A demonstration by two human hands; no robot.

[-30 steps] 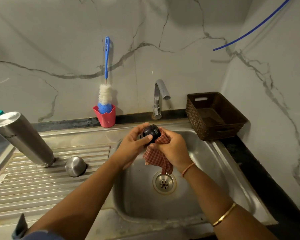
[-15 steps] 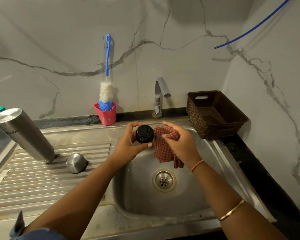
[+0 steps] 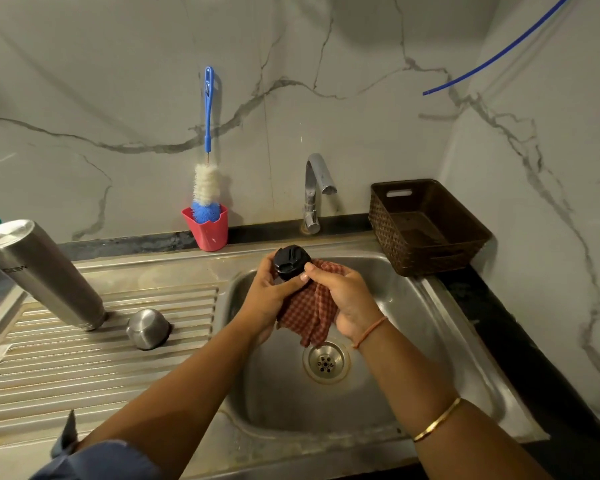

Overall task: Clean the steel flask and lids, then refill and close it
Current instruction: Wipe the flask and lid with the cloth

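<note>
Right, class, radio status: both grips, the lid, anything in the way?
Left grip holds black lid over sink. Right grip holds checked cloth against it. Flask, steel cap on drainboard; nothing blocking.

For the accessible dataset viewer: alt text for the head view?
Over a steel sink, a person's left hand holds a black lid while the right hand holds a red checked cloth against it. A steel flask stands on the drainboard beside a small steel cap.

Flask and both lids apart.
The steel flask [image 3: 42,275] stands inverted on the drainboard [image 3: 84,368], the domed steel cap [image 3: 148,328] mouth-down just beside it; the black inner lid [image 3: 289,263] is held over the basin [image 3: 413,341] against a red-checked cloth [image 3: 312,306].
</note>
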